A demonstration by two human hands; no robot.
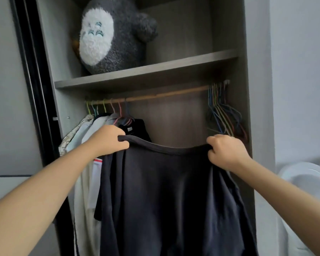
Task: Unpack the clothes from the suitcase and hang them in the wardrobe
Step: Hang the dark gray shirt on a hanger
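A dark grey garment hangs spread out in front of the open wardrobe. My left hand grips its top edge on the left, and my right hand grips the same edge on the right. The cloth sags between them and drops out of view at the bottom. Above it runs the wooden rail. Several clothes on coloured hangers hang at the rail's left end. A bunch of empty hangers hangs at its right end. The suitcase is out of view.
A grey and white plush toy sits on the shelf above the rail. The dark sliding-door frame stands at the left. White bedding lies at the right edge. The rail's middle stretch is bare.
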